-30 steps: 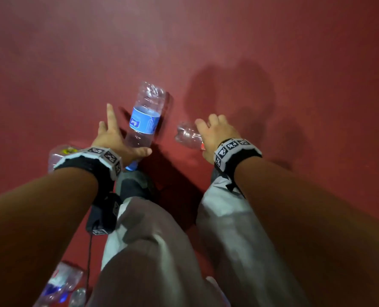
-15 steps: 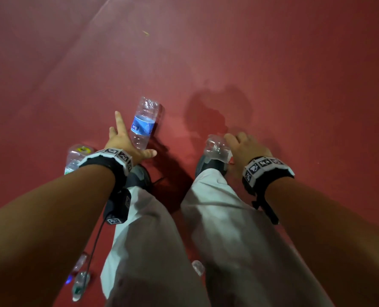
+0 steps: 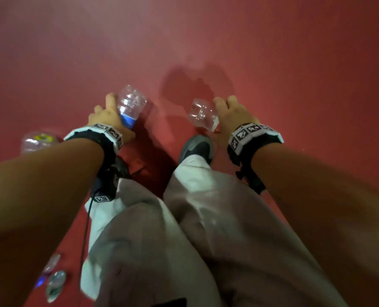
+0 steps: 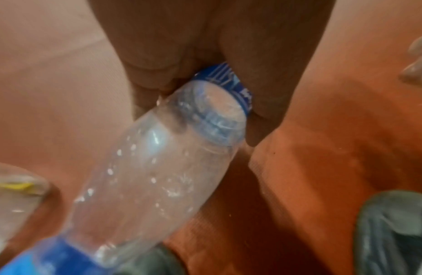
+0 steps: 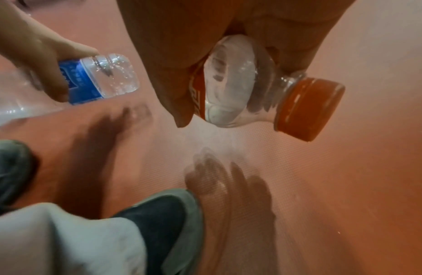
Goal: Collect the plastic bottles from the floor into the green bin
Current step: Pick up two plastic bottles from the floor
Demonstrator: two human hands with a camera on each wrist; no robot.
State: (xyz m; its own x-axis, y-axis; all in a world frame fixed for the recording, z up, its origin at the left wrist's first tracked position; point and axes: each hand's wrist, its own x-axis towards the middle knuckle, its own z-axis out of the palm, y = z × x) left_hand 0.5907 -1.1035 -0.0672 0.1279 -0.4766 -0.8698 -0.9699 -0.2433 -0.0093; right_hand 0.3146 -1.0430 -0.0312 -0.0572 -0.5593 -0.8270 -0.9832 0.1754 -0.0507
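Note:
My left hand [image 3: 108, 116] grips a clear bottle with a blue label [image 3: 131, 105] round its middle, held off the red floor. In the left wrist view the fingers [image 4: 153, 78] curl round the label and the blue-capped neck of this bottle [image 4: 158, 176] points back towards the wrist. My right hand [image 3: 235, 116] grips a short clear bottle [image 3: 202, 114]. Its orange cap [image 5: 308, 108] sticks out past the right hand [image 5: 181, 46] in the right wrist view. The green bin is not in view.
A clear bottle with a yellow mark [image 3: 37, 140] lies on the floor left of my left wrist. Two more bottles [image 3: 55, 282] lie at the lower left. My grey shoe [image 3: 197, 147] and pale trousers fill the middle. Bare red floor [image 3: 295, 63] stretches ahead.
Both hands have risen from the floor with their bottles. My left index finger, straight before, now lies against the blue-label bottle, whose base has tipped up towards the camera.

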